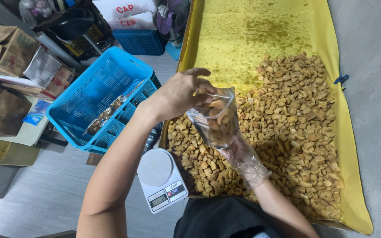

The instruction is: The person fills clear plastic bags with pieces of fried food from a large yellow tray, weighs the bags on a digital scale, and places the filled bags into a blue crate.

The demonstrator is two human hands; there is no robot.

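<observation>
Above the near left edge of a wide yellow sheet-lined tray (331, 66) heaped with small golden-brown toasted snack pieces (296, 128), the person's two hands meet at a clear plastic bag (214, 119) that is partly filled with the same pieces. The bare left hand (184, 90) comes in from the left, its grip pinching the bag's open top edge between fingertips and thumb and holding the mouth up. The right hand (239, 154), covered by a thin see-through disposable glove, reaches up from below, its fingers hidden behind or inside the bag, so I cannot tell whether that grip is spread or pressed together. The bag hangs tilted over the pile, just above the pieces and touching neither the sheet nor the scale. Just beside the tray's near left corner stands a small white digital kitchen scale (159, 176) with a round platform, its platform bare. Further left sits a bright blue perforated plastic crate (89, 92), which holds a long filled clear packet (109, 112) lying slantwise. Brown cardboard boxes (5, 48) stand at the far left, well apart from the hands.
</observation>
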